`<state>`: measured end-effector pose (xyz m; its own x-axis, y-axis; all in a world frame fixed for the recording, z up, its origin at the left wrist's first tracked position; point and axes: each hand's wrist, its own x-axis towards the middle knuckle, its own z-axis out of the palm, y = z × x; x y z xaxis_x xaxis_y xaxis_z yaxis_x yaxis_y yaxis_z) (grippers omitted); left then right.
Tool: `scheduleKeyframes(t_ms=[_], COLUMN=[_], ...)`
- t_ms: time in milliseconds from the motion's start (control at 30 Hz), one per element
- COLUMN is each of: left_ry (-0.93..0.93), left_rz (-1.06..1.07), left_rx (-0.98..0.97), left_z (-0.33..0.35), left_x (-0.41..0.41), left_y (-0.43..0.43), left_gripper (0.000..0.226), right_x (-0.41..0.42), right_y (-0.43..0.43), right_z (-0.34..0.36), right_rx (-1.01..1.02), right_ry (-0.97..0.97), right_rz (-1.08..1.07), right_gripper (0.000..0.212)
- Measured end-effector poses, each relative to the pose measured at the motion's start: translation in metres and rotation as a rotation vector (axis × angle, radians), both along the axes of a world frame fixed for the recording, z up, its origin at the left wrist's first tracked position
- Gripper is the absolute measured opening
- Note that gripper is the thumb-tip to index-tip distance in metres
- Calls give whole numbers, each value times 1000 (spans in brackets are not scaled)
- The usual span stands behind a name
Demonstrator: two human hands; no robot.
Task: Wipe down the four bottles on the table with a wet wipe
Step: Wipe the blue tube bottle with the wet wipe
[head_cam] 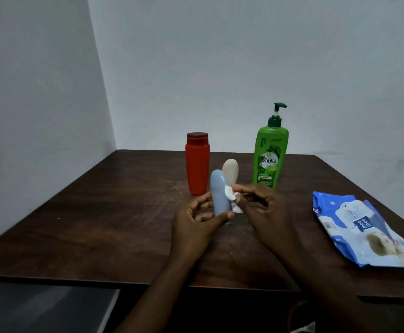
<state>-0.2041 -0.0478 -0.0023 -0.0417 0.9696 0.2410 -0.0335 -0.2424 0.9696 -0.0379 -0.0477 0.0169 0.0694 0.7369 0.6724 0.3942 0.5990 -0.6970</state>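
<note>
Wiping a blue bottle (219,193) with a crumpled white wet wipe (232,200) near the table's (100,212) middle.
Left hand (196,227) grips the bottle's lower part, fingers curled round it; right hand (266,212) pinches the wipe against its side. Behind stand a beige bottle (231,171), red bottle (197,164) and green pump bottle (270,157); a wipes pack (359,231) lies by the right edge.

The left part of the tabletop (76,224) lies open for passing. The red bottle (197,164), cream bottle (231,173) and green pump bottle (269,155) stand near each other at the back; the wipes pack (362,231) occupies the right side.
</note>
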Motion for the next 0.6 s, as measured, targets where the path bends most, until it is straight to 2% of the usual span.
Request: scheduleKeyframes(t_ms=[200,400,600], left_ry=[-149,-125,-216], left_rz=[-109,-184,-180], left_rx=[-55,-55,-112], left_z=[2,-1,3], left_x=[-2,-2,0], left_y=[1,5,3], left_gripper=[61,59,28], right_x=[-6,-7,-8], right_y=[-5,-14,-18], right_z=[-17,-23,-24], right_rx=[42,-113,-23], right_ry=[-108,143,-24], right_rz=[-25,82,64], right_gripper=[26,28,28])
